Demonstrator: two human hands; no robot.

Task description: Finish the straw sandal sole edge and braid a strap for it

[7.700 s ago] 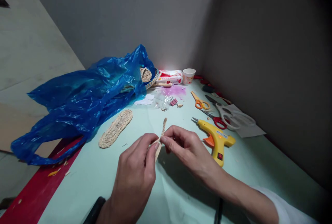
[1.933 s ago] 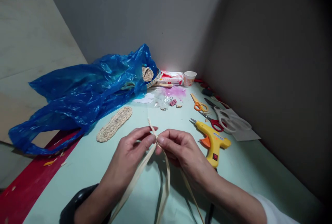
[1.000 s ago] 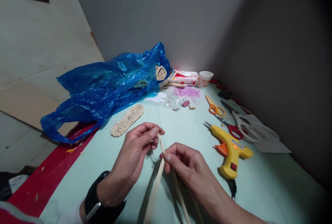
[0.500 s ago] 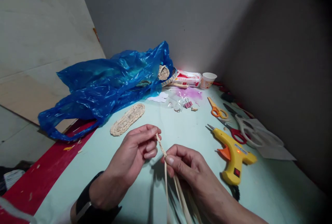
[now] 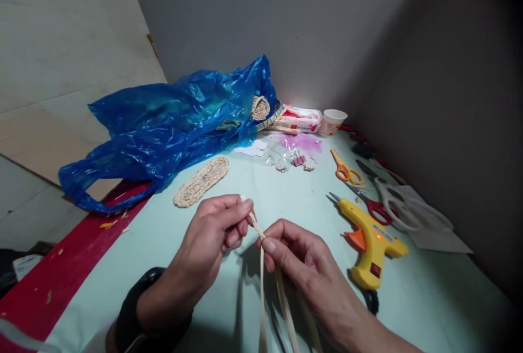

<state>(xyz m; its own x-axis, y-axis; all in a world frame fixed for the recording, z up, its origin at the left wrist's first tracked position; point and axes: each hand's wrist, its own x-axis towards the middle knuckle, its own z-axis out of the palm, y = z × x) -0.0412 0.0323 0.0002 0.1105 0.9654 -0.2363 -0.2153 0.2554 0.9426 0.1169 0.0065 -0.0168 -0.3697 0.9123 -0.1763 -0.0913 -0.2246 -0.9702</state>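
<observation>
Glue gun (image 5: 373, 244), cup (image 5: 332, 123) on table (image 5: 281, 195)

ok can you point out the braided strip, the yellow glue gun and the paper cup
Braided strip (image 5: 257, 225): head view, on its plaited part.
Yellow glue gun (image 5: 371, 248): head view, on its body, where the handle begins.
Paper cup (image 5: 332, 123): head view, on its outer wall, below the rim.

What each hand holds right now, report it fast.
Left hand: closed, pinching the pale braid near its far end.
Right hand: closed, pinching the braid where the loose strands begin.
</observation>
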